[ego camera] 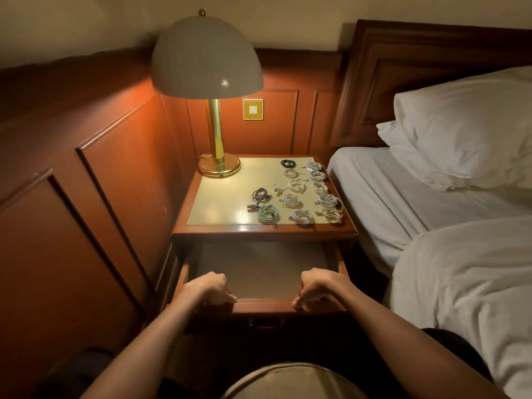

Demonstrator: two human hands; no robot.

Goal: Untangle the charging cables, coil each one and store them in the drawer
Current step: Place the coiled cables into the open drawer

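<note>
Charging cables [299, 191] lie coiled on the tabletop [224, 197], beyond left grip [211, 287] and right grip [316, 289], both clasping the front rim of the open drawer [264, 305].

This is a bedroom, and it looks like a hotel room. A bed [383, 197] made up with white sheets stands on the right, with two white pillows [466, 131] stacked at its head and a white duvet [460, 269] folded back. Behind it rises a carved dark wood headboard [403, 67]. Just beside the bed is a polished wooden nightstand [259, 230] with an open drawer [259, 269], bearing a lit brass lamp [207, 59] with a domed shade. Reddish wood panelling [115, 168] lines the walls, with a brass switch [253, 109] set into it behind the lamp.
</note>
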